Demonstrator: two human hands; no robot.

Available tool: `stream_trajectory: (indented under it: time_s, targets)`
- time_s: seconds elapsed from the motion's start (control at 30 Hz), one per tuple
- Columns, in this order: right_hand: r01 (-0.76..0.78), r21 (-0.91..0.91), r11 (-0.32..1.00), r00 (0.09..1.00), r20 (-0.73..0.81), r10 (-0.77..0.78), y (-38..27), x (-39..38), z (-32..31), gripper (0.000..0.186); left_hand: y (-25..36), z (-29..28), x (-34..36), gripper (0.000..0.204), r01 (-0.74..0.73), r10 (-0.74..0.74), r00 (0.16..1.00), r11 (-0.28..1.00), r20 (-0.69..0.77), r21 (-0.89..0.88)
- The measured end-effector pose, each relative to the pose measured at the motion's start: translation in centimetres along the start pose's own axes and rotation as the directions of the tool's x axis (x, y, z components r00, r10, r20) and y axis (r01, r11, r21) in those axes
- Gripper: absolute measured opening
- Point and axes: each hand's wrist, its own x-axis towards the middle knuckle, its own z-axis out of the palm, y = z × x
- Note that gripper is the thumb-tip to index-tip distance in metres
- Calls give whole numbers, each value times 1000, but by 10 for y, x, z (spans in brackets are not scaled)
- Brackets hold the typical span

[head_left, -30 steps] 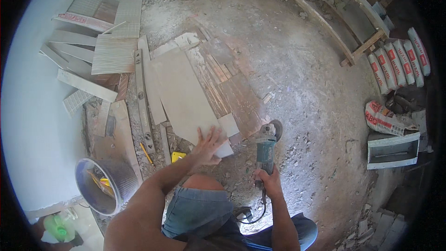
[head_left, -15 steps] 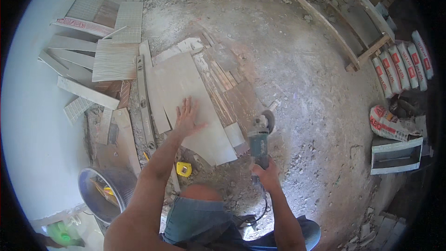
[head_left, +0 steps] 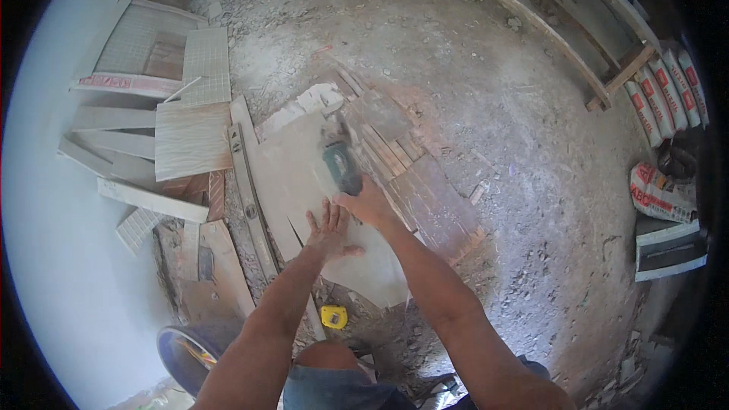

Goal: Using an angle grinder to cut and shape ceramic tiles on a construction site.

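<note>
A large pale tile [head_left: 288, 167] with a narrow slit cut into its near left part lies on wooden scraps and tile pieces. My left hand [head_left: 332, 233] rests flat on it, fingers spread. In my right hand [head_left: 370, 203] is a green angle grinder [head_left: 343, 169], gripped round its body. The grinder's head is over the far right part of the tile; its disc is blurred, and I cannot tell whether it touches. My two hands are close together. A yellow tape measure [head_left: 334, 316] lies on the floor near my knee.
A long spirit level [head_left: 250, 209] lies left of the tile. Cut tiles [head_left: 194, 137] are stacked by the left wall, with a dark bucket [head_left: 178, 357] nearer me. At right are bags [head_left: 661, 99], a wooden frame [head_left: 623, 76] and a box-shaped piece [head_left: 671, 250]. Rubble covers the floor.
My right hand has brought the grinder from beside the tile up and left, over its far right part. The left hand stays flat on the tile. The whole view has shifted somewhat.
</note>
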Motion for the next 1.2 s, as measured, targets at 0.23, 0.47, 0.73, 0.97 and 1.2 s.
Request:
stream_trajectory:
  time_s: [0.23, 0.47, 0.73, 0.97, 1.2]
  targets:
    - [-17, -74, 997, 998, 61, 22, -20, 80, 35, 91, 6, -7, 5, 133, 11, -11, 999, 1000, 38, 8]
    - [-53, -158, 986, 995, 69, 65, -27, 113, 49, 93, -3, -5, 7, 127, -24, 24, 1000, 1000, 15, 11]
    - [-66, -178, 982, 994, 79, 81, -23, 127, 50, 91, -6, -2, 9, 127, -40, 41, 999, 999, 23, -14]
    - [-35, -203, 979, 995, 85, 53, -21, 130, 51, 89, -8, 9, 13, 126, -55, 55, 998, 998, -26, 15]
    - [-32, -213, 976, 995, 89, 52, -17, 133, 47, 93, -3, -1, 13, 124, -53, 53, 999, 999, 0, 10]
